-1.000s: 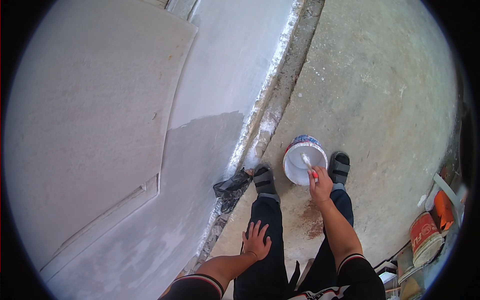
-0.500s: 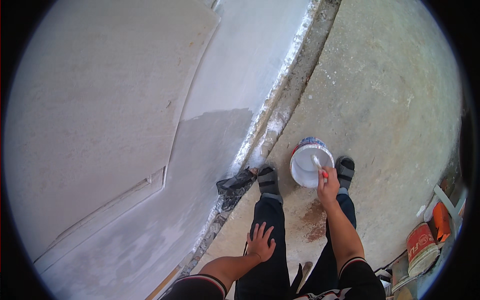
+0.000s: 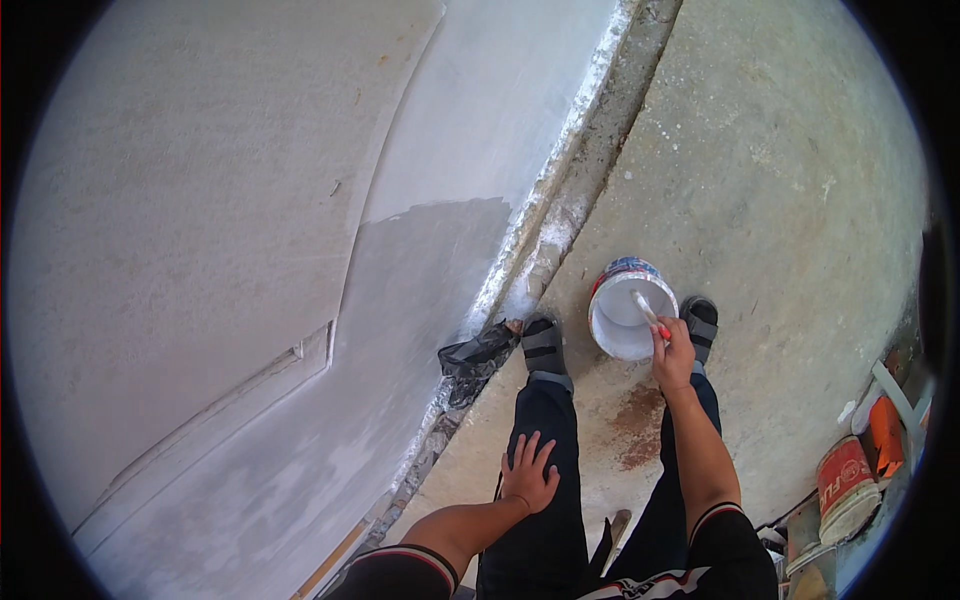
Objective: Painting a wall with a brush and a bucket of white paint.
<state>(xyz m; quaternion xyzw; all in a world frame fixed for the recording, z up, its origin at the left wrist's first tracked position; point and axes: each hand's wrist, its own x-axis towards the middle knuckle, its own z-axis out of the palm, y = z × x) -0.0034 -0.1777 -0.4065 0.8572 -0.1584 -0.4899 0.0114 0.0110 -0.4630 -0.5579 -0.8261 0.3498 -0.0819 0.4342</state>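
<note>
My right hand point(image 3: 674, 355) grips the red end of a paintbrush point(image 3: 645, 308) by its handle. The brush's pale head points down into a round bucket point(image 3: 597, 325) of white paint, which stands on the floor between my feet; whether the bristles touch the paint I cannot tell. My left hand point(image 3: 530, 474) rests with spread fingers on my left thigh, just above the knee, holding nothing. To the left rises a wall point(image 3: 500, 110), whitish in its far stretch and darker grey in a patch point(image 3: 430, 260) nearer to me.
A crumpled black plastic bag point(image 3: 475, 362) lies by my left foot, at the rough gutter point(image 3: 590, 180) along the wall's base. At the lower right stand a red bucket point(image 3: 845, 478) and an orange object point(image 3: 885, 435). Concrete floor point(image 3: 770, 220) spreads to the right.
My view has shifted a little, so bucket and feet appear slightly farther right and up. The brush now leans more steeply to the left inside the bucket; my left hand stays on the thigh.
</note>
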